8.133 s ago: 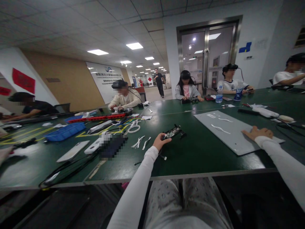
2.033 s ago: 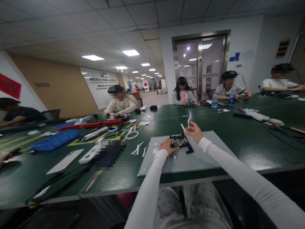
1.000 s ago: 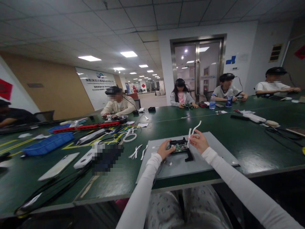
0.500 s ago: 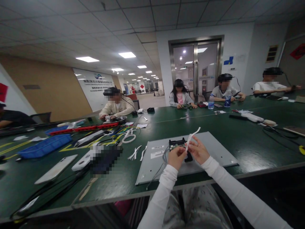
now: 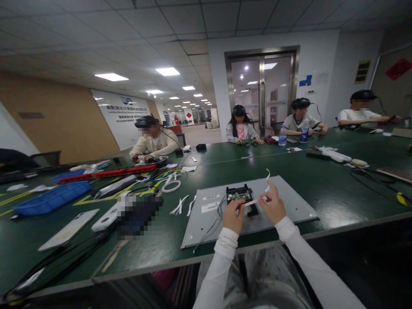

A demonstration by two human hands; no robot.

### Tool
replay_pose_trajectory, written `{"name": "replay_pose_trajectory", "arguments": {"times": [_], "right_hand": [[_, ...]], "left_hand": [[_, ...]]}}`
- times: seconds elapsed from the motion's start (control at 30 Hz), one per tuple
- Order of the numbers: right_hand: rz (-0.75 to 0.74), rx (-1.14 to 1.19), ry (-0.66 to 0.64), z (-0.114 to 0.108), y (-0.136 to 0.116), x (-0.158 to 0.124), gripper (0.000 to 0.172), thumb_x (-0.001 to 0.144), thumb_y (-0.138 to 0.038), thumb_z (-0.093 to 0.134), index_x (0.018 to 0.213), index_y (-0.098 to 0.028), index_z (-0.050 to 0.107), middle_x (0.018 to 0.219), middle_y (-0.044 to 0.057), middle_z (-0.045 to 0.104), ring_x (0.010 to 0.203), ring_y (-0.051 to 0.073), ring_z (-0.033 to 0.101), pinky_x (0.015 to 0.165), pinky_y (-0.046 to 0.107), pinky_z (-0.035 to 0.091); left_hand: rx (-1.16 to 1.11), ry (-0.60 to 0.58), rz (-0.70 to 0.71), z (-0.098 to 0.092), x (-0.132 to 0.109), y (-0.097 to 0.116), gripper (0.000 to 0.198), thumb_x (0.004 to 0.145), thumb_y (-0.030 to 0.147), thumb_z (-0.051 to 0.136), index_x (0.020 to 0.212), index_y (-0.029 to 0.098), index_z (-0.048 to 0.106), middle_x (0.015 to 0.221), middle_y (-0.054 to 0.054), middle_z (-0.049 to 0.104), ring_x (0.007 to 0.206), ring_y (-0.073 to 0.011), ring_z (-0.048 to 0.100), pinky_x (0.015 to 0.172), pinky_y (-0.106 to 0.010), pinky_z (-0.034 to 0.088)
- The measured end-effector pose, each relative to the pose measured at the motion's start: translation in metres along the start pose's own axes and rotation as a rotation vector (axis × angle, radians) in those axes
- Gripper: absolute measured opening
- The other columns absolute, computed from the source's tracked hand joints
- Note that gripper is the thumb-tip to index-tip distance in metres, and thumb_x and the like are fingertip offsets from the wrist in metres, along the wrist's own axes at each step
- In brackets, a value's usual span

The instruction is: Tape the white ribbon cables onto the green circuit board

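The left hand (image 5: 234, 214) and the right hand (image 5: 273, 204) meet from either side, white-sleeved forearms slanting inward, each pinching a narrow white strip (image 5: 251, 202) between thumb and fingers. The strip runs nearly straight between them, above a black frame (image 5: 238, 189) holding a green circuit board (image 5: 237, 197). A white curl (image 5: 268, 177) rises past the right fingertips. The frame lies on a gray panel (image 5: 283, 197) atop the surface (image 5: 328, 189).
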State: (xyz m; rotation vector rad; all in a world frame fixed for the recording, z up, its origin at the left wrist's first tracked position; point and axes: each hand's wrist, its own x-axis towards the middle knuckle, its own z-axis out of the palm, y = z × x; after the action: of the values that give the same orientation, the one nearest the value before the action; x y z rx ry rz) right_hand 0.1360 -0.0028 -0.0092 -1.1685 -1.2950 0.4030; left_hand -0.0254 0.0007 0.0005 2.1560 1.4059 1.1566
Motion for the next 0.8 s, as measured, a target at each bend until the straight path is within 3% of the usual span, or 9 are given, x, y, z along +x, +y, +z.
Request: {"name": "replay_pose_trajectory", "arguments": {"times": [0.47, 0.8], "right_hand": [[-0.022, -0.302, -0.088, 0.003, 0.023, 0.001, 0.067, 0.065, -0.023, 0.047, 0.127, -0.019, 0.022, 0.067, -0.001, 0.061, 0.06, 0.017, 0.054, 0.061, 0.027, 0.039], [0.022, -0.377, -0.154, 0.005, 0.028, 0.002, 0.066, 0.067, -0.022, 0.048, 0.127, -0.019, 0.021, 0.072, 0.0, 0.061, 0.064, 0.017, 0.056, 0.061, 0.026, 0.039]], "left_hand": [[0.471, -0.064, 0.018, 0.006, -0.003, 0.011, 0.018, 0.078, 0.022, 0.036, 0.086, 0.024, 0.052, 0.088, -0.004, 0.057, 0.087, -0.0209, 0.051, 0.076, -0.035, 0.038], [0.532, -0.102, 0.045, 0.007, -0.004, 0.011, 0.019, 0.078, 0.019, 0.037, 0.087, 0.023, 0.053, 0.091, -0.004, 0.055, 0.09, -0.02, 0.049, 0.075, -0.034, 0.037]]}}
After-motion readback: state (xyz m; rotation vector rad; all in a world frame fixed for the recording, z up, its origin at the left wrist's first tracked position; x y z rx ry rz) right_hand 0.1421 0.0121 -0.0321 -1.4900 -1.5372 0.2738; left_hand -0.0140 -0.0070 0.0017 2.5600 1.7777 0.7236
